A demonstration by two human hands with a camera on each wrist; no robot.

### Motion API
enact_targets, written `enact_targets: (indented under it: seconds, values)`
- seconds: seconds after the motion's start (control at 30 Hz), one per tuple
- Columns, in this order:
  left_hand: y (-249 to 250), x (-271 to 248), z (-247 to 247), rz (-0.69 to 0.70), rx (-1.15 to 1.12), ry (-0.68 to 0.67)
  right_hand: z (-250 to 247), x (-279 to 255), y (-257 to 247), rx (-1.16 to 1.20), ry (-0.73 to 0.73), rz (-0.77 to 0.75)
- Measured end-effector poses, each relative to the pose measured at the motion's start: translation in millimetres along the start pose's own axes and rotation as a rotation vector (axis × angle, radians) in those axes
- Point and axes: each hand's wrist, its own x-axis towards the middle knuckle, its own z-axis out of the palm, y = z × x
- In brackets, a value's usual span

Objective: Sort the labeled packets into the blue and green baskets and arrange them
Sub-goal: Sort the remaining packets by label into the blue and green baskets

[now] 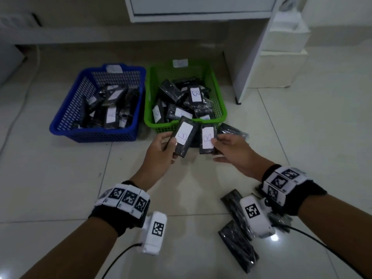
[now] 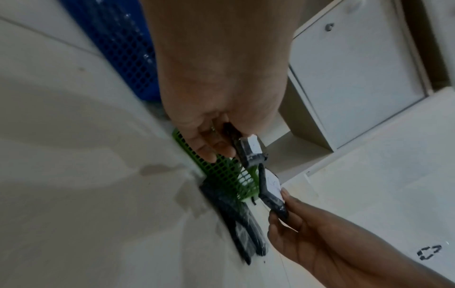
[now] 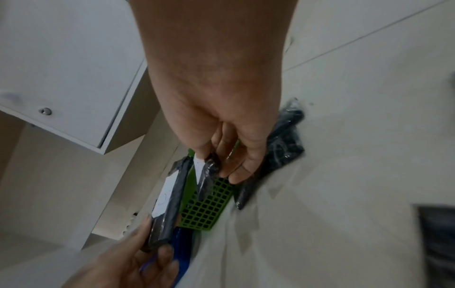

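My left hand pinched a black packet by its near end, thumb on the white label, fingers curled beneath. My right hand gripped a second packet the same way. Both packets hung just before the near rim of the green basket, with the blue basket beside it on the floor.

Place: indoor room, likely home or small office | Floor: glossy pale tiles with grout lines, used as work surface | Furniture: white cabinet with panel door and screw, white boxes stacked beside it | Storage: blue basket and green basket side by side on floor | Cable along left edge
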Motion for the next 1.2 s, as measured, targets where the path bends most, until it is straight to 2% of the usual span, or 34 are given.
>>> enact_targets:
  seconds: [0.1,0.23,0.37,0.43,0.53,0.6,0.67,0.7,0.8,0.9,0.97,1.07,1.13,1.2]
  values:
    - [29.8,26.6,-7.4,0.093,-0.038,0.025,-0.8,29.7,-34.3,-0.02,0.107,-0.065]
    - [76.1,79.5,-18.7,0.092,-0.026,0.119,-2.7,81.0,-92.8,-0.11,0.218,-0.134]
    - [105.6,134.3,-19.1,0.099,0.024,0.145,-1.5,135.4,-130.6,-0.206,0.286,-0.148]
    - [112.5,157.5,-14.9,0.07,0.028,0.149,-1.6,160.5,-137.5,-0.258,0.303,-0.145]
    - [113.2,183.2,-10.9,-0.003,0.07,0.14,-0.3,186.8,-138.9,-0.305,0.214,-0.075]
    - [111.6,189.7,-7.9,0.085,0.288,0.183,-4.0,190.2,-134.7,-0.319,0.162,-0.031]
    - [111.8,181.3,-0.4,0.296,0.505,0.235,-14.7,180.5,-127.7,-0.467,0.129,-0.066]
    - [113.3,175.6,4.5,0.436,0.569,0.223,-21.5,173.8,-125.4,-0.556,0.112,-0.101]
    - [113.1,151.1,29.5,0.793,0.843,0.015,-42.9,143.7,-103.9,-0.733,0.044,-0.209]
    - [94.9,124.7,58.8,0.972,0.998,-0.158,-59.5,110.9,-76.0,-0.803,0.095,-0.494]
    - [77.6,105.8,72.7,1.002,0.983,-0.214,-69.2,95.8,-55.6,-0.785,0.175,-0.603]
    - [39.0,79.6,88.9,0.969,1.08,-0.309,-75.9,69.1,-18.7,-0.715,0.259,-0.575]
    - [9.1,71.2,94.3,0.925,1.244,-0.331,-71.6,58.0,11.0,-0.782,0.23,-0.511]
    - [-15.9,65.6,97.0,0.829,1.417,-0.356,-64.3,49.3,32.1,-0.91,0.118,-0.42]
